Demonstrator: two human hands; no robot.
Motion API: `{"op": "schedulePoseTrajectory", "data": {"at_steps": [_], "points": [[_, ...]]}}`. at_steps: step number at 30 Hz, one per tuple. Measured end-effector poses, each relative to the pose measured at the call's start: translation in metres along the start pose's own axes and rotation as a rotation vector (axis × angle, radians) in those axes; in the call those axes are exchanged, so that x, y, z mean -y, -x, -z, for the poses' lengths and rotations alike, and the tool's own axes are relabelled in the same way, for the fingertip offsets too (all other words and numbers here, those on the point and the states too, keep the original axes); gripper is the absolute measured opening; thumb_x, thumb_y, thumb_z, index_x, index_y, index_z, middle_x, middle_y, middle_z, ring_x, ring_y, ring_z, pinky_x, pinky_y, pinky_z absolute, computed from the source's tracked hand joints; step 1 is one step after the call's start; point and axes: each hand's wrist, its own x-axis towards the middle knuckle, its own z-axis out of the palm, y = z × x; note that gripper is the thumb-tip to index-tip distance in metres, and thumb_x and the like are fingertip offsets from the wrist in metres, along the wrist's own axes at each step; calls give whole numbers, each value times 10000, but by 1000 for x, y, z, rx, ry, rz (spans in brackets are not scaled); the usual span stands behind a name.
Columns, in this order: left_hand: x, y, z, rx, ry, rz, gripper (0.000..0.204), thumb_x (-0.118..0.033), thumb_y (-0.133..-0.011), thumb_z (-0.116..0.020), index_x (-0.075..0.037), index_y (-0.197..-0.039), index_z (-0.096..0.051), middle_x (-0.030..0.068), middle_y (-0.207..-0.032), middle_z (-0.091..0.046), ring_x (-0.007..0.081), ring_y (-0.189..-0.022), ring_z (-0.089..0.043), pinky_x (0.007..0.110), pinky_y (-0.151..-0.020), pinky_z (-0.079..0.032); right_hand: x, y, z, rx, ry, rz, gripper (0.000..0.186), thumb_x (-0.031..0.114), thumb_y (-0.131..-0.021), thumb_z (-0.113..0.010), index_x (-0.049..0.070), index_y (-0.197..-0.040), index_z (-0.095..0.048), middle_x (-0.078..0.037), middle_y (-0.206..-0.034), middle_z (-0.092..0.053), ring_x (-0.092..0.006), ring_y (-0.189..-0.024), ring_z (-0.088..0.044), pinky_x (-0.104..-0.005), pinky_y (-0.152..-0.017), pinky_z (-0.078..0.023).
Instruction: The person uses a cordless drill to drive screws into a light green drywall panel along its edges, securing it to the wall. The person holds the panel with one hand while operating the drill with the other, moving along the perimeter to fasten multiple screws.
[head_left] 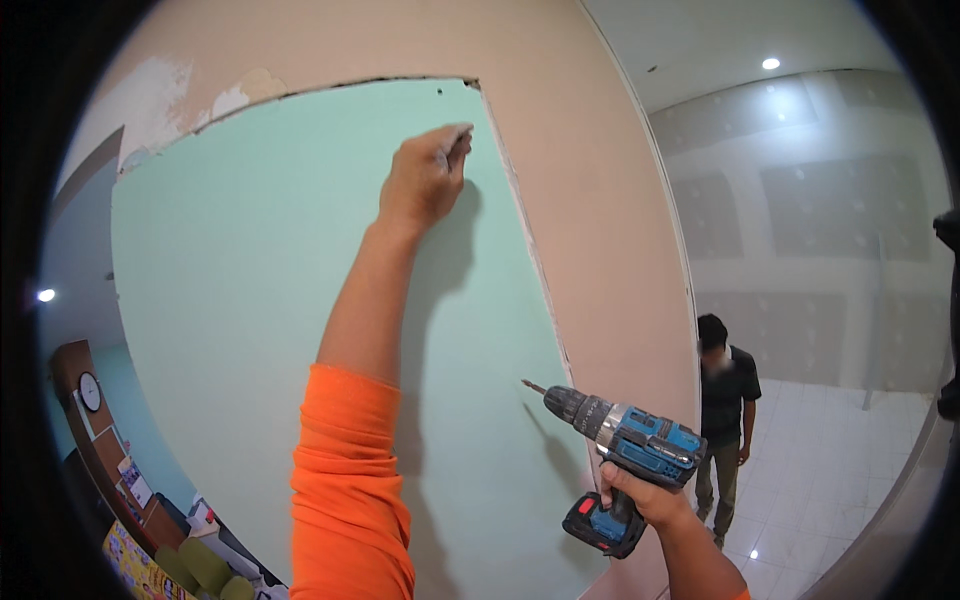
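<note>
My left hand [425, 178] is raised against a pale green drywall panel [250, 300], near its upper right corner. Its fingers pinch something small and thin against the board; I cannot tell what it is. My right hand [645, 497] grips a blue and black cordless drill [620, 445] lower down. The drill's bit [533, 386] points left at the panel, close to its right edge, apparently just short of the surface. An orange sleeve [350, 480] covers my left upper arm.
The green panel sits in a pinkish wall [590, 180] with patched plaster at the top left. A person [725, 420] in a dark shirt stands on white floor tiles at the right. A clock and shelves [95, 420] show at the lower left.
</note>
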Motion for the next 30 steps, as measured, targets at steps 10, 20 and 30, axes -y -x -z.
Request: {"op": "schedulePoseTrajectory", "data": {"at_steps": [10, 20, 30], "points": [[-48, 35, 32, 127, 129, 168, 250, -233, -1040, -560, -25, -1132, -664, 201, -806, -677, 315, -745, -674, 387, -673, -510, -18, -2, -4, 7, -204, -35, 185, 171, -927, -760, 74, -984, -613, -23, -746, -613, -129, -611, -627, -289, -556, -535], [-81, 43, 33, 104, 6, 73, 360, -347, -1064, -506, -18, -959, -611, 205, -697, -608, 364, -624, -594, 430, -598, -468, -11, 6, -9, 33, -246, -88, 195, 188, -919, -771, 74, -968, -620, -23, -737, -619, -124, -589, -624, -294, -549, -544], [-92, 43, 40, 88, 16, 132, 344, -338, -1071, -469, -30, -944, -555, 228, -715, -608, 447, -681, -582, 485, -620, -458, -15, 3, -2, 33, -49, -19, 202, 199, -912, -780, 71, -967, -634, -1, -729, -621, -108, -574, -605, -279, -549, -529]]}}
